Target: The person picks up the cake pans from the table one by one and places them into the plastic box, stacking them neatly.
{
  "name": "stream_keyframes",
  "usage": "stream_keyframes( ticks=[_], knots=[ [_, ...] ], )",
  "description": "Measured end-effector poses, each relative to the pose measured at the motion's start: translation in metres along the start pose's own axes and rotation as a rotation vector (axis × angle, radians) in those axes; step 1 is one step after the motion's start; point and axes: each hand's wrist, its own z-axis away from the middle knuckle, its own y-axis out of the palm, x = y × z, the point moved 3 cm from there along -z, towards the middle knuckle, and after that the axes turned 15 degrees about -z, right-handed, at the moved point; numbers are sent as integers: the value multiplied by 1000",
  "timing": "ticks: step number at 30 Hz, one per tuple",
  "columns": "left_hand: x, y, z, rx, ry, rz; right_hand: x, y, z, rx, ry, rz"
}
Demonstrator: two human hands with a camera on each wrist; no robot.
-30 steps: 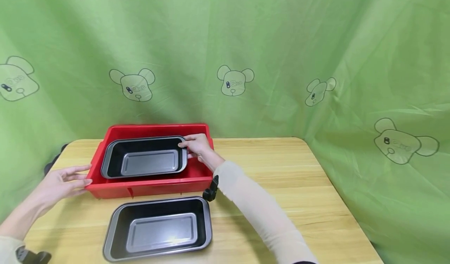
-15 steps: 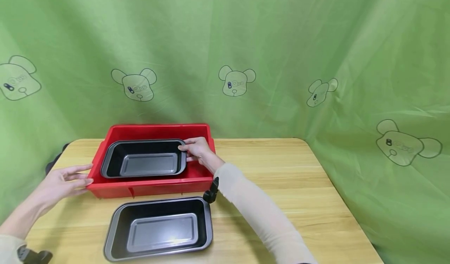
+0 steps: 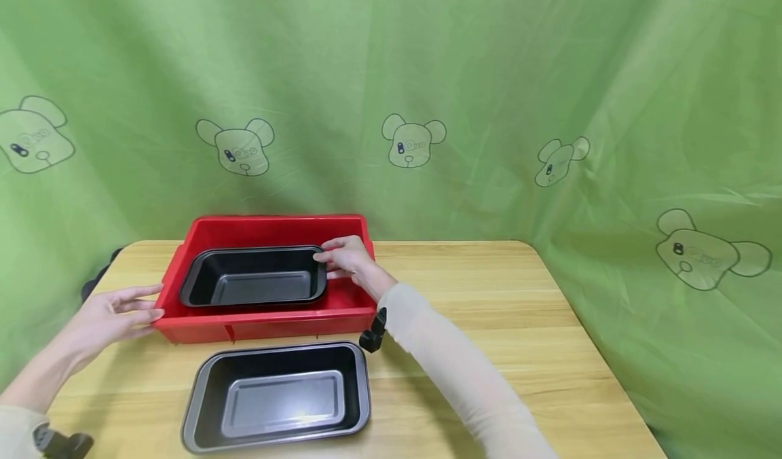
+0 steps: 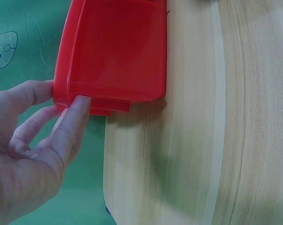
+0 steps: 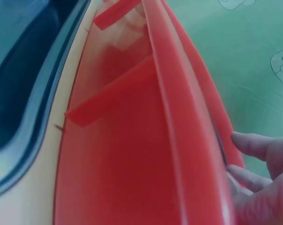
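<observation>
- The right hand (image 3: pixel 349 256) pinches the right end of the dark loaf pan (image 3: pixel 255 277), thumb over the rim and fingers outside; the gap looks narrow.
- The left hand (image 3: pixel 116 315) has its fingers spread fairly straight, thumb and fingertips touching the left end of the red bin (image 3: pixel 287 326) rather than wrapped round it.
- That pan sits inside the bin; whether its base fully rests on the floor there, I cannot tell.
- A second pan (image 3: pixel 277 399) lies just in front of the bin on the wooden table (image 3: pixel 489 309).
- The pans look like thin coated metal: probably light, stiff, a little slippery, hardly fragile. The flared end rims seem the best hold.
- The bin looks like rigid plastic, best steadied at its lip.
</observation>
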Motion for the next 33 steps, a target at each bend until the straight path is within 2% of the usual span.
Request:
stream_keyframes(
  ticks=[4,11,23,33],
  knots=[
    [0,0,0,-2,10,23,6,-2,3,-18,-13,31],
    [-2,1,0,-4,7,-4,18,-8,13,-1,-49,38],
    [-3,1,0,-6,2,-10,38,-39,51,23,-60,14],
    [-5,1,1,-18,12,-42,37,-63,82,40,-60,14]
  ],
)
